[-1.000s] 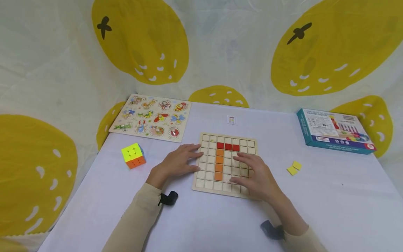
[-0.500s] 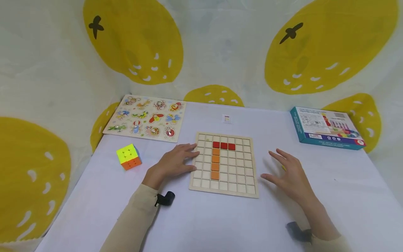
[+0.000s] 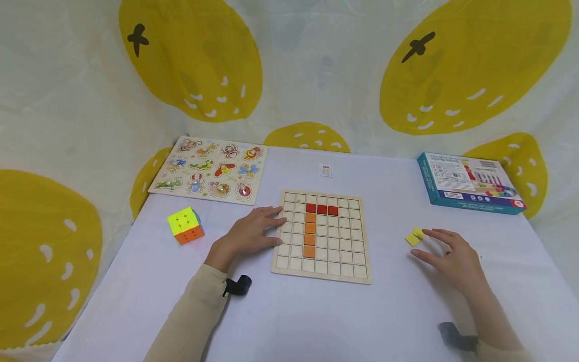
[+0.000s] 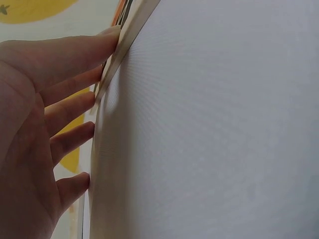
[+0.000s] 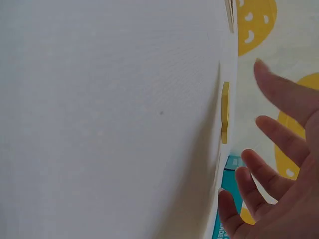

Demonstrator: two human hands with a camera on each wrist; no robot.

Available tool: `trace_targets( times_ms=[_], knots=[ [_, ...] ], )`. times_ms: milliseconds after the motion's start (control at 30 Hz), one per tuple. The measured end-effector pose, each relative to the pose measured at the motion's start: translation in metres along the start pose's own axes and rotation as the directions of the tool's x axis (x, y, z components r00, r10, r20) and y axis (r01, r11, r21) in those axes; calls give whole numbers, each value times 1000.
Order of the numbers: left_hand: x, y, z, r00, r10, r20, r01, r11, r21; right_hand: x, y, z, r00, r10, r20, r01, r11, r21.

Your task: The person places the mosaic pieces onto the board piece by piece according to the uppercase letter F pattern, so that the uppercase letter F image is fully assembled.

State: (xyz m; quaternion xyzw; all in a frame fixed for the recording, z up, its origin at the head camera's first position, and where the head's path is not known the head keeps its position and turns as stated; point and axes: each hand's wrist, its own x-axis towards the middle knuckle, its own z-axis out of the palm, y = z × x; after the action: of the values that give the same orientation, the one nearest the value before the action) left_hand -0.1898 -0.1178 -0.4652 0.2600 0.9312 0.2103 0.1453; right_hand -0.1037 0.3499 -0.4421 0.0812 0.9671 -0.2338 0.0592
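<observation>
A wooden grid board [image 3: 339,241] lies flat on the white table, with a row of red square tiles [image 3: 321,209] and a column of orange square tiles [image 3: 309,234] set in its cells. Against the board's left edge rest the spread fingertips of my left hand [image 3: 251,231], and the left wrist view shows thumb and fingers touching that rim. Two yellow square tiles [image 3: 412,239] lie on the cloth to the right of the board. Just beside them hovers my right hand [image 3: 457,256], thumb and fingers apart, with nothing held. In the right wrist view the yellow tiles [image 5: 225,112] stand apart from the fingers.
Back left lies a wooden insect puzzle [image 3: 210,171], with a speed cube [image 3: 185,225] in front of it. A small printed card [image 3: 325,171] sits behind the board. At the back right is a teal toy box [image 3: 470,183]. A patterned curtain [image 3: 316,65] closes off the back.
My right hand has moved right, from above the board to beside the yellow tiles. The left hand stays at the board's edge. The head view has shifted slightly.
</observation>
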Motion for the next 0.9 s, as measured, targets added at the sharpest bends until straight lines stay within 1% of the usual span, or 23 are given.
trace_targets(
  times_ms=[133, 233, 333, 433, 767, 900],
  knots=[
    [0, 0, 0, 1000, 0, -2, 0, 1000, 5, 4, 4, -1, 998, 45, 53, -45, 999, 2],
    [-1, 0, 0, 1000, -4, -6, 4, 1000, 3, 10, 3, -1, 992, 88, 95, -88, 996, -1],
    [-1, 0, 0, 1000, -6, -5, 6, 1000, -4, 14, 3, 0, 986, 119, 118, -120, 993, 2],
    [-1, 0, 0, 1000, -3, -4, 3, 1000, -9, 18, 2, 2, 982, 137, 128, -138, 990, 0],
    [0, 0, -1, 1000, -5, 2, 5, 1000, 6, 22, -5, 1, 978, 150, 143, -153, 988, 7],
    [0, 1, -1, 1000, -5, 5, 5, 1000, 8, 22, -6, 1, 981, 150, 127, -153, 988, 14]
  ],
)
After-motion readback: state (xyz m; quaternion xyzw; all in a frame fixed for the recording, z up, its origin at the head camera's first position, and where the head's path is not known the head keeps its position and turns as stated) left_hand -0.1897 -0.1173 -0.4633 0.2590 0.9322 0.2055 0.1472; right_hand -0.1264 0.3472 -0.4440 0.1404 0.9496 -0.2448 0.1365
